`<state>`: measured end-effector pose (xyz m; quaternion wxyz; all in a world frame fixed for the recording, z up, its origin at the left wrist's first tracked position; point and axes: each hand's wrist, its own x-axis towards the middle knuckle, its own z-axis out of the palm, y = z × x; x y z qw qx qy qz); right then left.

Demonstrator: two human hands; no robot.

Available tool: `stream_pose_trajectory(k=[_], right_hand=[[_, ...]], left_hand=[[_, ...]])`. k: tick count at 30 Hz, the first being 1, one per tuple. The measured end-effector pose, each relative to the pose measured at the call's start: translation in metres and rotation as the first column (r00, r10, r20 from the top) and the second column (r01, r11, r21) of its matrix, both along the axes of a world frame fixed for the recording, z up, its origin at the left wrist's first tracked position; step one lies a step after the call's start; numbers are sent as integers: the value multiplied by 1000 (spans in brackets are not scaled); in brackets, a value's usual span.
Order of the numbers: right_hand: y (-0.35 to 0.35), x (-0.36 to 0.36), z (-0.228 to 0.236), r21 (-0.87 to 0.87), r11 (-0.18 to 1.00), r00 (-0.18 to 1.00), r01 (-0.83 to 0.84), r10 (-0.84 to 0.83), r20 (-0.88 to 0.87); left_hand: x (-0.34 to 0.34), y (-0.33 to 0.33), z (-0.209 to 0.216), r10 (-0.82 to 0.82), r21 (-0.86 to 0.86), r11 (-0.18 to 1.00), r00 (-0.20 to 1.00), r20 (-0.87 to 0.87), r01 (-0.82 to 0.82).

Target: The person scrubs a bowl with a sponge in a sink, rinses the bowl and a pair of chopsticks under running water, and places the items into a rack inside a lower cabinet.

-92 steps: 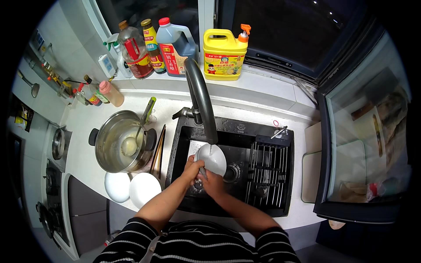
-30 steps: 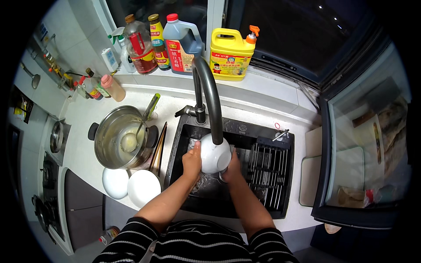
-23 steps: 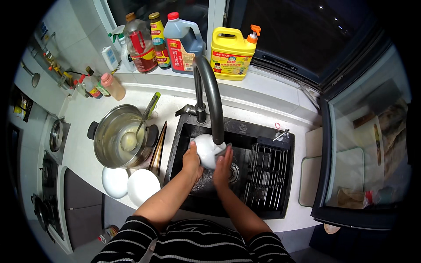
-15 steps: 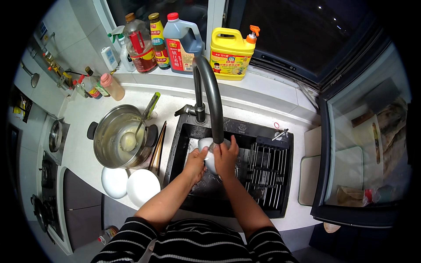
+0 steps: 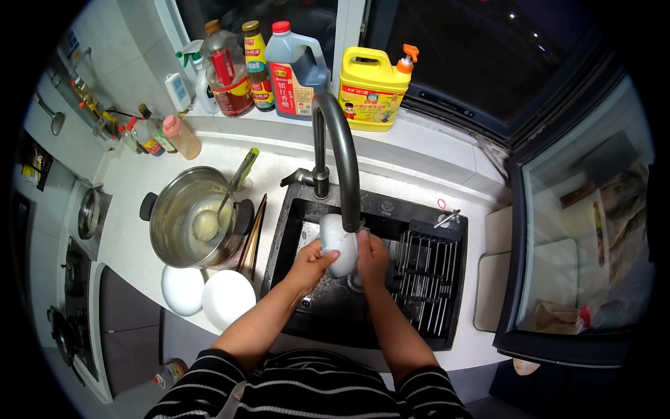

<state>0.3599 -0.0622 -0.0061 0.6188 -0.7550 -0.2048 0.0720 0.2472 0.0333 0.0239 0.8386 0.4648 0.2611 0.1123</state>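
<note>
A white bowl (image 5: pixel 339 250) is tilted on its side over the black sink (image 5: pixel 283 241), just below the mouth of the dark curved faucet (image 5: pixel 340 133). My left hand (image 5: pixel 307 267) grips its left side, thumb pressed on the outer wall and fingers tucked beneath. On the right side, my right hand (image 5: pixel 373 260) holds the bowl's edge, its thumb pointing up near the faucet mouth; some of its fingers are hidden. Water drops wet the sink floor around the drain.
A rack of metal bars (image 5: pixel 427 279) spans the sink's right side. Left of the sink are chopsticks (image 5: pixel 252 237), a steel pot (image 5: pixel 164 241) with a ladle, and two white dishes (image 5: pixel 229 300). Bottles and a yellow jug (image 5: pixel 373 87) line the sill. An open window (image 5: pixel 579 342) juts in at right.
The bowl has been turned and tipped, so more of its white side shows. My right hand has shifted slightly right and down from the faucet mouth, its fingers less raised.
</note>
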Motion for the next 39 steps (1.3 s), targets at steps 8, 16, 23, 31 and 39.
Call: stream_pose_trajectory(k=[8,16,23,31,39], right_hand=[[-9,-5,9,68,983,974,-171,179,-139],[7,30,6,119,862,763,-492,493,-418],[-11,18,-23,490,871,393,-41,465,-793],[0,-30,-11,-264,963,907,-59,162,388],[12,30,27,-384,719,619,-580,695,366]], left_hand=[[-2,6,-19,97,-184,976,990,-106,-115],[-13,2,9,-308,79,948,951,-11,308],[-5,22,-4,73,-472,882,990,119,-8],[33,14,-20,440,-625,632,876,-198,-458],[8,7,-15,92,-545,827,989,-115,-140]])
